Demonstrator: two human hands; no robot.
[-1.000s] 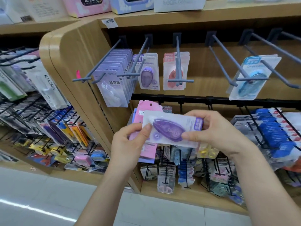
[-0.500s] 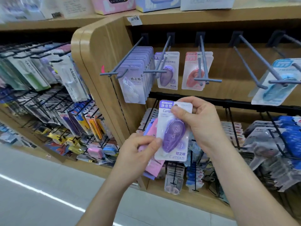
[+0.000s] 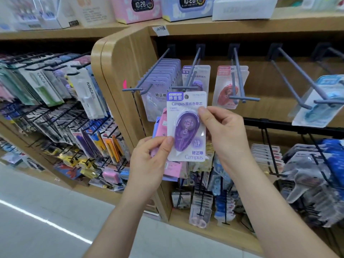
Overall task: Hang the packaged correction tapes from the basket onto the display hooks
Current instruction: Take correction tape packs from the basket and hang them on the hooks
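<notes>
Glossy plastic package (image 3: 186,125); matt wood shelf (image 3: 119,58).

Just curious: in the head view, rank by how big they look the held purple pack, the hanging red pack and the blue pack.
1. purple correction tape pack, held nearest the camera, which inflates it.
2. blue correction tape pack, cut by the frame edge, so unsure.
3. red correction tape pack.

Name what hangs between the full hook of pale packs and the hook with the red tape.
Head view: a hook of purple correction tapes, partly covered by the held purple pack.
</notes>
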